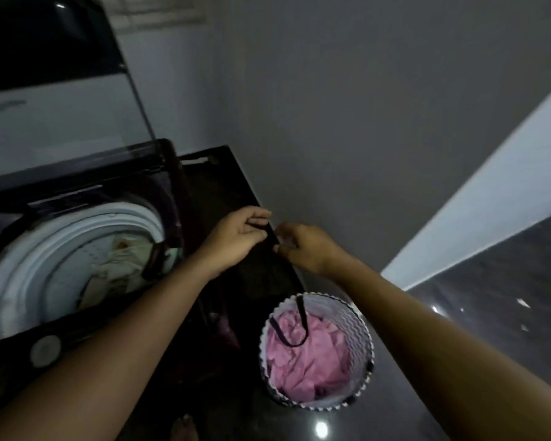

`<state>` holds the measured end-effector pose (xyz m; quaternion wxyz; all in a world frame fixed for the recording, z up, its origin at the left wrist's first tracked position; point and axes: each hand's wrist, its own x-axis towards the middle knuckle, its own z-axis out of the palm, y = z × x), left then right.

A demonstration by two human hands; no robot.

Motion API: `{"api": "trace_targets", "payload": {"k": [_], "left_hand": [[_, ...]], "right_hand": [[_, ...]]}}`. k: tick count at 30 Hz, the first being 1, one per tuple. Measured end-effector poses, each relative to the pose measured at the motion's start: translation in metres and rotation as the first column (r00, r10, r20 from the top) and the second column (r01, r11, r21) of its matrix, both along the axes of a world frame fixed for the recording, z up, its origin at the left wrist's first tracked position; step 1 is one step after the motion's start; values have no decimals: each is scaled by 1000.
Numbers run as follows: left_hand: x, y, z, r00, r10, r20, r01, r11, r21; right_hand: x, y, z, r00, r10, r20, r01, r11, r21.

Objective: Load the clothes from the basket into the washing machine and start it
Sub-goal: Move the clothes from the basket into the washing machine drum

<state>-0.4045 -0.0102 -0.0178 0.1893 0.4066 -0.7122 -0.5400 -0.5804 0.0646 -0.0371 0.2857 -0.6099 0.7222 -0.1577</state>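
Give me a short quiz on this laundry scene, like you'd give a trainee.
1. True or false: the washer drum already holds some clothes.
2. What colour is the laundry left in the basket? A white, B pink, C green.
3. Fill in: the left hand and right hand hold a dark garment whose strap dangles into the ___.
Key: 1 true; 2 B; 3 basket.
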Motion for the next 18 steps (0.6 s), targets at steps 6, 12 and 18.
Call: {"api": "trace_targets", "payload": {"k": [6, 12, 18], "left_hand": [[-72, 61, -79, 992, -64, 106, 46, 986, 163], [-84, 88, -206, 956, -106, 275, 10, 944, 330], [-68, 107, -352, 891, -223, 395, 42, 908, 418]], "right_hand": [[-63, 84, -71, 982, -183, 47, 176, 976, 127], [-76, 136, -193, 937, -334, 105, 293, 912, 285], [-67, 163, -333, 917, -382, 115, 289, 834, 470]]}}
